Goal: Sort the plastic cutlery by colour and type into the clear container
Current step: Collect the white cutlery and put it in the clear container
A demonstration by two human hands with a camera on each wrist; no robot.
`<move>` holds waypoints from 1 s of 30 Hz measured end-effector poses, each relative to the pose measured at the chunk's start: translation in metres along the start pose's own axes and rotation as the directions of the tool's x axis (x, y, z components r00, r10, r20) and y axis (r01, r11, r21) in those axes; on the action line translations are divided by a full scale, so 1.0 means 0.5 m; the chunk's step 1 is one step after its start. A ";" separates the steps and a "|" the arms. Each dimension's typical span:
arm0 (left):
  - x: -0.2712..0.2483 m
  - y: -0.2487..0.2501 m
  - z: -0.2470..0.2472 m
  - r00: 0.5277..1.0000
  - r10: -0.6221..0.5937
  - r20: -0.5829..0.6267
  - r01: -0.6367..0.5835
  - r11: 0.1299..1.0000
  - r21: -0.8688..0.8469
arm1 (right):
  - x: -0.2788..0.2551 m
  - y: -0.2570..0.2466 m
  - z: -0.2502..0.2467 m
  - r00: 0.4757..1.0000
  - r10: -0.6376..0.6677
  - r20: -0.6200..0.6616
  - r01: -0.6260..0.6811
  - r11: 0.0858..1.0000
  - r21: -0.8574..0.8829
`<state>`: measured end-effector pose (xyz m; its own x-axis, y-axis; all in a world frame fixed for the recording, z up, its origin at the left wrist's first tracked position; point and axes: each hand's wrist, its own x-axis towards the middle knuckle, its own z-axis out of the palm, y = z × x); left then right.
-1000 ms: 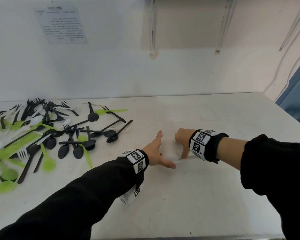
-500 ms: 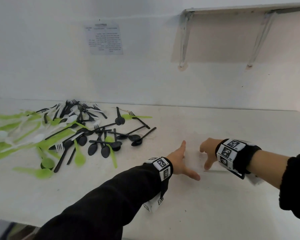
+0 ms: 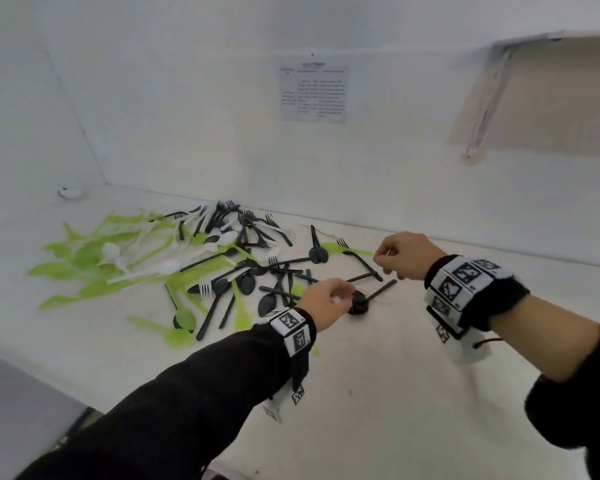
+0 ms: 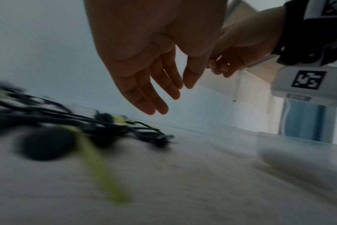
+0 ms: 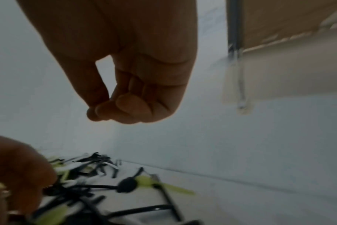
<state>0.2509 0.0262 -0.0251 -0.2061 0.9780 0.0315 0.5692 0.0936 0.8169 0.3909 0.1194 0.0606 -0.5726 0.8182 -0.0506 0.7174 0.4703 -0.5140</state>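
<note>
While both arms reach over the white surface (image 3: 378, 393), the left hand (image 3: 321, 301) hangs just above the near right edge of the cutlery pile (image 3: 187, 268), its fingers (image 4: 160, 94) fairly straight and loosely spread in the left wrist view, holding nothing and touching nothing that can be seen. Beside it, a black spoon (image 3: 368, 301) lies on the surface at the pile's right fringe, just past the left fingertips. The right hand (image 3: 404, 256) is raised above the pile's far right edge, its fingers (image 5: 125, 106) curled in against the thumb into a loose fist; the right wrist view shows nothing in it. The two hands are near each other but apart. The pile itself, a tangle of black, green and white forks and spoons, spreads leftward from the hands toward the wall. The clear container (image 4: 298, 152) appears only in the left wrist view, blurred, standing on the surface to the right of the pile, with the right wrist above it.
</note>
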 end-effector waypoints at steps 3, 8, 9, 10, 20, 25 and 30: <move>0.010 -0.091 -0.118 0.989 -0.057 -0.137 0.063 0.997 0.042 | 0.084 -0.096 0.107 1.000 -0.007 0.022 0.004 0.990 0.138; 0.021 -0.222 -0.300 0.943 -0.115 -0.312 0.154 0.982 0.105 | 0.224 -0.251 0.256 0.988 -0.026 0.152 0.015 0.997 0.072; 0.023 -0.248 -0.335 0.931 -0.126 -0.344 0.175 0.978 0.117 | 0.247 -0.279 0.280 0.982 -0.026 0.188 0.021 0.999 0.026; 0.027 -0.274 -0.369 0.917 -0.139 -0.373 0.197 0.973 0.122 | 0.269 -0.302 0.300 0.975 -0.027 0.222 0.035 0.999 -0.031; 0.073 -0.475 -0.592 0.877 -0.428 -0.220 0.463 0.627 0.627 | 0.367 -0.344 0.400 0.973 0.195 0.126 -0.155 0.951 -0.267; 0.095 -0.498 -0.606 0.874 -0.468 -0.135 0.424 0.593 0.684 | 0.388 -0.342 0.408 0.949 0.298 0.098 -0.261 0.924 -0.280; 0.108 -0.499 -0.599 0.868 -0.453 -0.203 0.473 0.633 0.613 | 0.392 -0.357 0.408 0.924 0.381 0.031 -0.366 0.905 -0.218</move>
<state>-0.1404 0.0000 -0.0546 -0.5984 0.7689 -0.2253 0.7504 0.6364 0.1785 0.0699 0.1284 -0.0321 -0.2682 0.9249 -0.2693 0.9450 0.1983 -0.2601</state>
